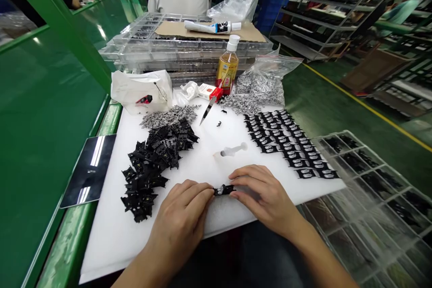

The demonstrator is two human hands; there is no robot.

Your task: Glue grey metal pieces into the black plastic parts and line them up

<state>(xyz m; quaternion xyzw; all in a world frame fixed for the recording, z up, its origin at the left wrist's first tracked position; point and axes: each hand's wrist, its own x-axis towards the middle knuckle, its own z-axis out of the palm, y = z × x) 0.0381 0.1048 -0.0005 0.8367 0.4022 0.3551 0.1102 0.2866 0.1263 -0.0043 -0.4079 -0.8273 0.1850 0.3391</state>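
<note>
My left hand (184,213) and my right hand (261,195) meet near the front edge of a white board (111,234). Between their fingertips they pinch a small black plastic part (223,189) with a silvery bit on it. Both hands rest on the board, fingers closed on the part. A heap of loose black parts (155,162) lies to the left of my left hand. Rows of black parts with metal pieces (286,144) lie beyond my right hand. A small syringe (232,149) lies just beyond the held part.
Piles of small metal pieces (168,117) and a clear bag of them (263,85), tweezers (207,110), a drink bottle (227,65), stacked clear trays (189,47) with a tube (211,27) lie at the back. A compartment tray (371,198) sits right, a dark phone (89,168) left. A person sits beyond.
</note>
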